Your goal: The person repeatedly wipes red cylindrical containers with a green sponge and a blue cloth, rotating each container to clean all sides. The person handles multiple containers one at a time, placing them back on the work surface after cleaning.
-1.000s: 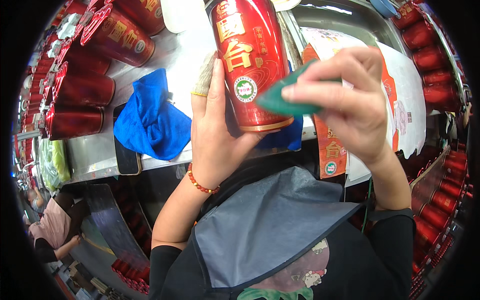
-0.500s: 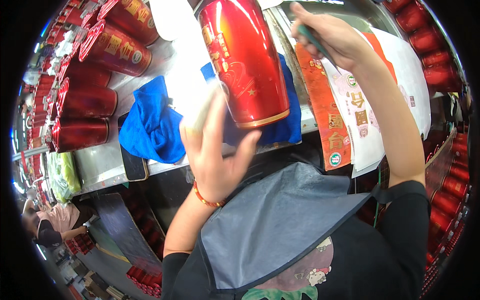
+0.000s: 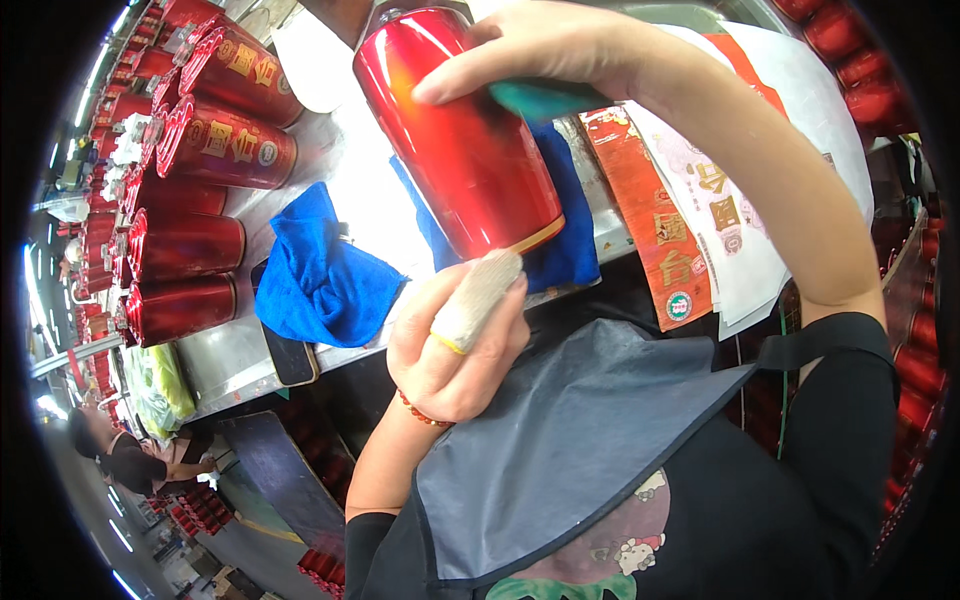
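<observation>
A glossy red bottle (image 3: 455, 130) with a gold band at its base lies tilted, its base toward me, over a blue cloth (image 3: 570, 250). My left hand (image 3: 455, 350) is closed at that base, its fingers curled together. One finger wears a beige fabric cover (image 3: 480, 300) whose tip meets the bottle's lower edge; what the fingers pinch, if anything, is hidden. My right hand (image 3: 570, 45) reaches over the bottle with its thumb against the red side. In its grip is a green-handled tool (image 3: 550, 98), blurred and partly covered by the hand; its pointed end does not show.
A crumpled blue cloth (image 3: 325, 270) partly covers a phone (image 3: 290, 360) at the bench's front edge. Red and white printed sheets (image 3: 660, 220) lie to the right. Several red bottles (image 3: 225, 145) stand at left, more at far right. Another person (image 3: 140, 460) works at far left.
My right hand has come left and down from above the sheets onto the bottle. My left hand has slid down from the bottle's side to its base, and its spread fingers have curled.
</observation>
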`<action>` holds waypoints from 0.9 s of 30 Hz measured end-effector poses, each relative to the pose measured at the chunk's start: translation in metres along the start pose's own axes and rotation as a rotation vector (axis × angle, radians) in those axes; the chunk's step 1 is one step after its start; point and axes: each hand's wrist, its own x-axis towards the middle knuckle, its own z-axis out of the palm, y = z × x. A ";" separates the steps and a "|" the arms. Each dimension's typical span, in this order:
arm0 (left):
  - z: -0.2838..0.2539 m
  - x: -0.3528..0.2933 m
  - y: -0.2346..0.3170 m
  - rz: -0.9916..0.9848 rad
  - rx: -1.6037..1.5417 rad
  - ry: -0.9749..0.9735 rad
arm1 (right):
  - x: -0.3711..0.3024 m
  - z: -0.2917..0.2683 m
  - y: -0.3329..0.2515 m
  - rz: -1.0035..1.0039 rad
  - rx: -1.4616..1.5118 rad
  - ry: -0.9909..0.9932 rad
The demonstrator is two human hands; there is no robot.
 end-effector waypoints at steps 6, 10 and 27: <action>-0.005 0.001 0.002 -0.023 -0.015 -0.016 | 0.006 -0.030 0.005 0.227 -0.107 -0.031; -0.004 -0.003 0.003 -0.072 -0.044 0.004 | 0.005 -0.022 0.025 0.223 0.233 -0.110; -0.011 0.015 0.007 0.019 0.017 -0.088 | 0.019 -0.017 0.017 0.056 0.026 -0.048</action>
